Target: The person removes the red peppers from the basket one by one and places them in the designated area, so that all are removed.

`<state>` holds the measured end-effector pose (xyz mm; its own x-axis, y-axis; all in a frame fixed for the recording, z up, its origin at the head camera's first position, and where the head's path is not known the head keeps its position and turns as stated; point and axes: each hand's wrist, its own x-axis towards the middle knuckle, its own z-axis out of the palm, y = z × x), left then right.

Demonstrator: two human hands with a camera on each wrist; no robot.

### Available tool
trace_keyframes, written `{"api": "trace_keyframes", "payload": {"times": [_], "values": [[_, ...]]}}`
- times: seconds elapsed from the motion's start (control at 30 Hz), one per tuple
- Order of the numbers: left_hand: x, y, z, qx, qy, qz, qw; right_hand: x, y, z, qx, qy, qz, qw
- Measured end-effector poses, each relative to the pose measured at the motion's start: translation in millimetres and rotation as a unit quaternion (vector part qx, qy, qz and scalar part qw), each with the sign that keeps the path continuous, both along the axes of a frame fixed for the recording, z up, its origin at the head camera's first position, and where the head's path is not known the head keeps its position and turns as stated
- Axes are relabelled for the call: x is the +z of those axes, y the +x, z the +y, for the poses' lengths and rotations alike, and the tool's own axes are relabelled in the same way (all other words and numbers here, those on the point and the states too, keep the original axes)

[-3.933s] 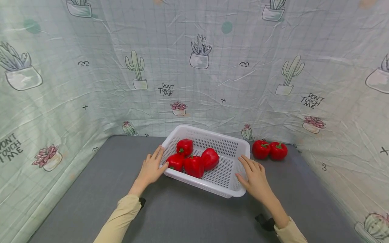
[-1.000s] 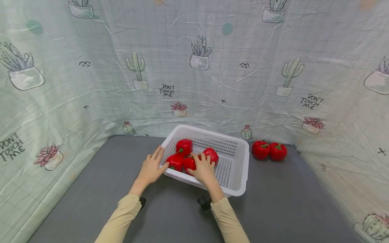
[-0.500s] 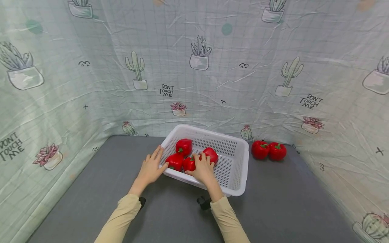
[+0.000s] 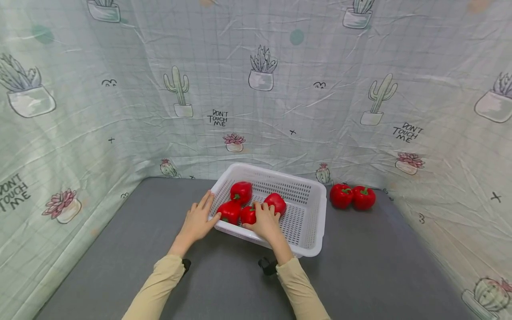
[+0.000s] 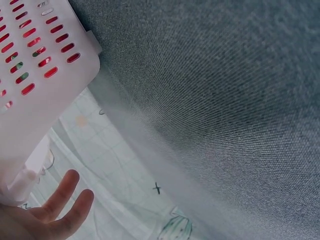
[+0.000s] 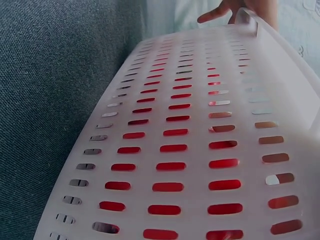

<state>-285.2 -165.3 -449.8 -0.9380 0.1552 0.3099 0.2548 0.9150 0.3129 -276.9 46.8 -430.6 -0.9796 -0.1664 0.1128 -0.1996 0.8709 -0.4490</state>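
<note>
A white perforated plastic basket (image 4: 318, 224) stands slightly turned on the grey table, with several red bell peppers inside, mostly towards its left. My left hand (image 4: 197, 222) rests on the basket's left rim, thumb near the front corner. In the left wrist view, fingers (image 5: 75, 215) of that hand reach out straight, outside the basket wall. My right hand (image 4: 267, 222) reaches over the front rim and grips a bell pepper (image 4: 248, 216), which it partly hides. Close around lie other peppers: one at the back (image 4: 241, 192), one at the left (image 4: 229, 212), one to the right (image 4: 275, 203).
Two more red bell peppers (image 4: 341, 196) (image 4: 363, 198) sit side by side on the table (image 4: 380, 266), right of the basket. A cloth (image 4: 288, 133) printed with cacti hangs behind and along both sides. Black bands (image 4: 267, 266) circle both wrists.
My right hand has left the basket's right rim, moved left into the basket and taken hold of a bell pepper. It stays there over the last second. The left hand keeps its place.
</note>
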Motion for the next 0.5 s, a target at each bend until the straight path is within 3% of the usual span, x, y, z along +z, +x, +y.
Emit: {"api": "trace_keyframes", "payload": {"times": [0.5], "values": [[-0.4,0.6,-0.1,-0.001,0.004,0.005,1.0000,-0.3,2.4,-2.3,-0.008,-0.007,0.055,0.9984]]}}
